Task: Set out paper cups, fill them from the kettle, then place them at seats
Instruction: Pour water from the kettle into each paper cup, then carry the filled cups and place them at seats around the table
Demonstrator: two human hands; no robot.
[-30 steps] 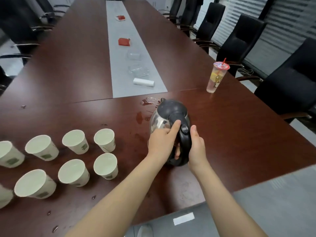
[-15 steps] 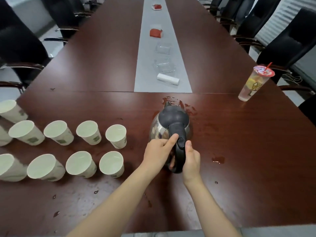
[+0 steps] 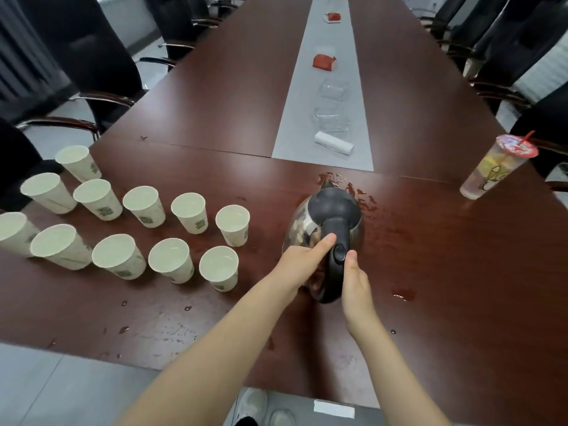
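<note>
A glass kettle [image 3: 333, 207] with a black lid and black handle stands on the dark wooden table [image 3: 461, 272], spout pointing away from me. My left hand [image 3: 302, 262] grips the handle from the left, thumb lying along its top. My right hand [image 3: 355, 281] holds the same handle from the right, thumb beside the switch. Several white paper cups [image 3: 232, 224] with green print stand in two rows left of the kettle, water visible inside them. The nearest cup [image 3: 218, 267] is a short gap from my left wrist.
Water puddles [image 3: 353, 187] lie around the kettle's spout and one puddle [image 3: 402, 294] lies to its right. A plastic drink cup with a straw [image 3: 495, 167] stands at the right edge. A grey runner [image 3: 325, 87] holds clear dishes, a white roll and red items. Black chairs [image 3: 92, 56] line both sides.
The view has swung left, bringing more cups into sight. Both hands have stayed on the kettle's handle and the kettle has kept its place on the table.
</note>
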